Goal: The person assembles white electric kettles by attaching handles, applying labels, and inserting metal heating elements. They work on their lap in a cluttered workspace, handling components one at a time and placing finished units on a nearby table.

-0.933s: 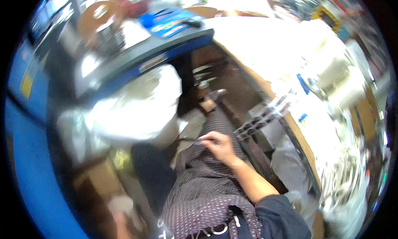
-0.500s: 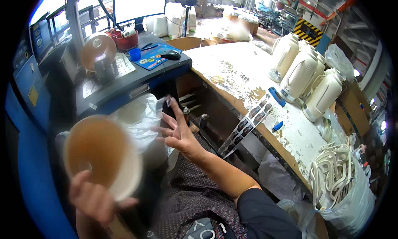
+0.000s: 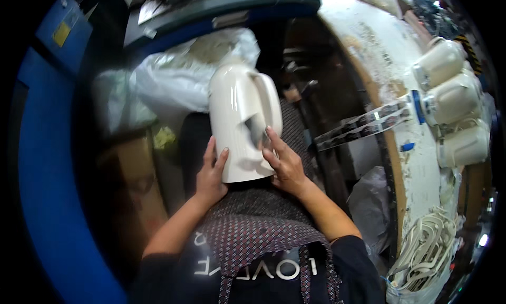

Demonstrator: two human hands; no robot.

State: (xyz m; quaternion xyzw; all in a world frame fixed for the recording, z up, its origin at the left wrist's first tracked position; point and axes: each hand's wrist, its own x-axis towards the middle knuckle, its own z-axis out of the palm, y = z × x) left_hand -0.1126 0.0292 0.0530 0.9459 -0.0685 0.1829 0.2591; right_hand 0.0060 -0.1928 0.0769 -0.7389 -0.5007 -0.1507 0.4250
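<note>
Head view: fingers (image 3: 271, 140) of the right hand (image 3: 284, 164) are laid flat and spread against the side of a cream kettle body (image 3: 240, 127), below its handle (image 3: 266, 101). The base is cupped from the other side by the left hand (image 3: 211, 172), fingers together. The kettle body is held upright over the patterned apron (image 3: 258, 219) on the lap. White plastic bags (image 3: 174, 77) are seen behind it, and more cream kettle bodies (image 3: 453, 104) are lined up on the desk (image 3: 369, 40) at right.
</note>
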